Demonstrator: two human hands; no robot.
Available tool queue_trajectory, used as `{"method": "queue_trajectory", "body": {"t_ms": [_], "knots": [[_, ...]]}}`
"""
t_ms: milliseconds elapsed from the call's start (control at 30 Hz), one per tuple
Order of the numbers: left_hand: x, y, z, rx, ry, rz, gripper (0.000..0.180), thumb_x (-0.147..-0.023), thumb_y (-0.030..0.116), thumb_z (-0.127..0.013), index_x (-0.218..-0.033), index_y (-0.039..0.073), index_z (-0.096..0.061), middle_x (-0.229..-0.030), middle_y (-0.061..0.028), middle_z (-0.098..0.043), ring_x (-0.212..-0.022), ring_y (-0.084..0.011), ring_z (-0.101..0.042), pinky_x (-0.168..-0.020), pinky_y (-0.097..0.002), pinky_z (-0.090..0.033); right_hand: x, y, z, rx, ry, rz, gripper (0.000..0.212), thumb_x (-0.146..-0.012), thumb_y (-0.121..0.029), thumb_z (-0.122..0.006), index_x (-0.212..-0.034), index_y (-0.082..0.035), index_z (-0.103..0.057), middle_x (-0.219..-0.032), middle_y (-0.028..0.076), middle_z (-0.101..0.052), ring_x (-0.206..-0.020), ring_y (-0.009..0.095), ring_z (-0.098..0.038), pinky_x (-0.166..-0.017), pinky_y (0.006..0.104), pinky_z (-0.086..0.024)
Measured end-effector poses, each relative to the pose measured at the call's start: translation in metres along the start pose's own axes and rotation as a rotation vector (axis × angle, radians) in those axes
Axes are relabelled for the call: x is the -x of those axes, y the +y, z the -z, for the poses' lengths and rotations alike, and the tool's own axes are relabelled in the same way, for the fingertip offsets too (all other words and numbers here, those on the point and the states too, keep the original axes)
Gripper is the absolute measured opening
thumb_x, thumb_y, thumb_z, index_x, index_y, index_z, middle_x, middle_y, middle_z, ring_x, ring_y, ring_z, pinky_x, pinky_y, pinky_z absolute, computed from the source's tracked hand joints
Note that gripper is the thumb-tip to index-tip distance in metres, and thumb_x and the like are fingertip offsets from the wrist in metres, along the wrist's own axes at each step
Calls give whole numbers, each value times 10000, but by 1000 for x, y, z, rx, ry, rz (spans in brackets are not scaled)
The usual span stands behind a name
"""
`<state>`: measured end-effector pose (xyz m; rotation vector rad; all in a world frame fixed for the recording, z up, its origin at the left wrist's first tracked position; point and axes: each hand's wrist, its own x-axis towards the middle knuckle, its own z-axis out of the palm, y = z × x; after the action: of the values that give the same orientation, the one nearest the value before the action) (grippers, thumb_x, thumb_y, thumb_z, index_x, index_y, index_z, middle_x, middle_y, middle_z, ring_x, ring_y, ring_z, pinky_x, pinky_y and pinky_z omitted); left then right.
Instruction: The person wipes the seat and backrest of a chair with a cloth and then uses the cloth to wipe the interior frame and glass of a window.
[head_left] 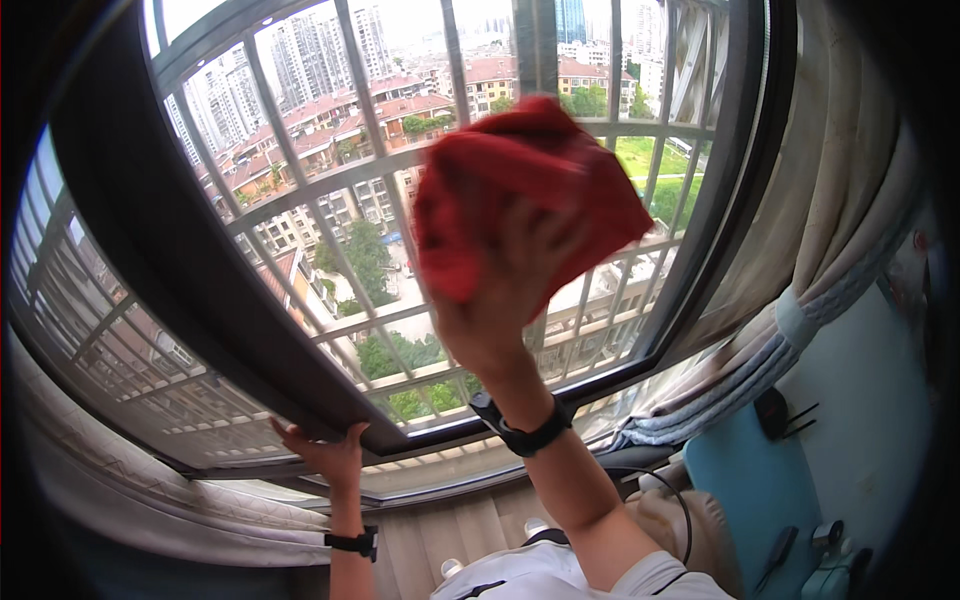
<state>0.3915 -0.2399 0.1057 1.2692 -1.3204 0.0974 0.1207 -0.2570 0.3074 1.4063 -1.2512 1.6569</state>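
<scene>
The large dark-framed window (262,330) could shift, I judge, if the left hand (335,458), fingers spread at its lower frame, gives weak support. The loosely folded red cloth (535,150), in front of the panes, might slip: the right hand's (490,300) fingers lie partly spread over it; blur hides whether they grip or only press.
</scene>
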Motion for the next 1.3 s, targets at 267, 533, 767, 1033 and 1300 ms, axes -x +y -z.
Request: {"method": "queue_trajectory", "body": {"t_ms": [267,533,767,1033,1300], "knots": [[-2,6,-1,8,-10,138,1454,-467,624,-870,-1505,-31,-91,-1134,-168,-376,-1046,-340,-440,-903,-457,-402,158,-71,-24,76,-482,-96,513,-769,-413,-678,-1250,-254,-601,-1376,121,-489,-1323,565,-232,-1040,755,-55],[-6,8,23,135,-141,73,1229,-665,369,-877,-1502,-49,-81,-1159,-192,-349,-1009,-336,-451,-928,-456,-412,309,-16,-15,-227,-269,-690,624,-916,-244,-618,-1413,1,-333,-1435,228,-331,-1335,371,-331,-1123,428,-224],[-18,-39,95,240,-231,29,1083,-714,295,-855,-1500,34,-157,-1110,-163,-511,-937,-279,-529,-833,-401,-474,254,-101,-43,-403,-149,-902,611,-1018,-342,-465,-1482,6,-272,-1525,127,-299,-1393,229,-291,-1159,363,-172],[-123,-171,253,-125,119,170,366,-819,211,-763,-1115,23,-659,-1100,-131,-646,-975,-251,-599,-780,-362,-509,240,-120,-71,-515,-93,-874,533,-1010,-356,-488,-1384,13,-393,-1402,166,-426,-1240,298,-438,-1067,397,-307],[-225,-279,362,-195,28,376,1068,-745,538,-772,-1463,-52,-245,-1398,-289,-405,-1310,-403,-403,-1081,-443,-342,283,-78,-66,-745,80,-1033,549,-1018,-364,-471,-1403,22,-409,-1379,87,-465,-1260,194,-427,-1093,333,-283]]}}
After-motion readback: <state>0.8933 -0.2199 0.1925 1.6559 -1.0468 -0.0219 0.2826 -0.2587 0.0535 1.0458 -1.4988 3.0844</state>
